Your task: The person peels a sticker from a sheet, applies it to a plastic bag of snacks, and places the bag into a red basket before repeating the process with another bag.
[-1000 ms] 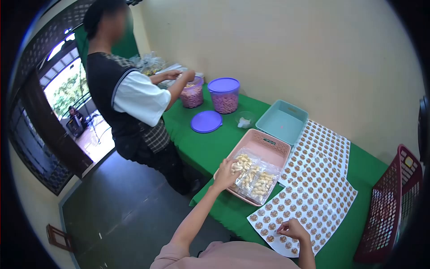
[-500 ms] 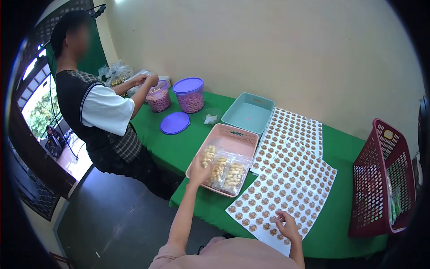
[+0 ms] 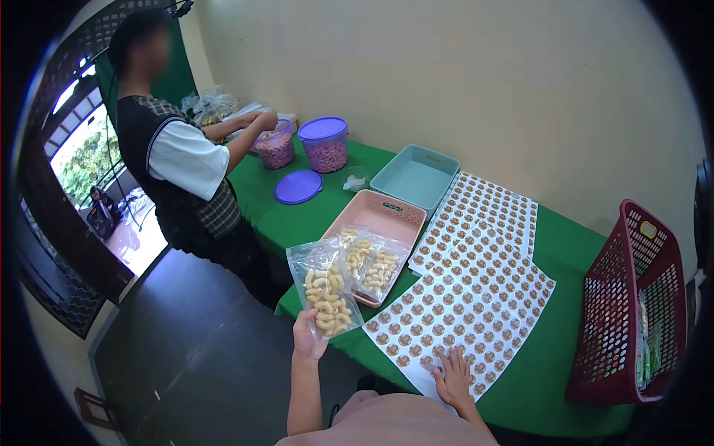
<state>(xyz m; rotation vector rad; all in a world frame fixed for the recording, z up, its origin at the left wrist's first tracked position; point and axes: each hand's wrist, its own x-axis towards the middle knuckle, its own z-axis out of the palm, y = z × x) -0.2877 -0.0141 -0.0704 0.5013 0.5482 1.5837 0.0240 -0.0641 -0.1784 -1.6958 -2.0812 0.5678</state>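
My left hand [image 3: 306, 338] grips the lower edge of a clear plastic bag of pale curved snacks [image 3: 326, 297], holding it up near the table's front edge. Behind it, a pink tray [image 3: 390, 214] contains more such bags [image 3: 379, 271], partly covered by the raised one. My right hand [image 3: 452, 377] rests with fingers spread on the near end of a sheet of round brown stickers [image 3: 476, 305]. Its fingers are apart and show nothing held.
A teal tray [image 3: 416, 175] stands behind the pink one. Purple-lidded tub [image 3: 325, 149], open tub [image 3: 276, 149] and loose lid [image 3: 298, 187] sit left, where a co-worker [image 3: 175, 156] stands with both hands above the open tub. A maroon basket [image 3: 606, 320] stands right.
My left hand has lifted a snack bag out of the pink tray and brought it closer to me. My right hand has flattened onto the sticker sheet. The view has shifted slightly.
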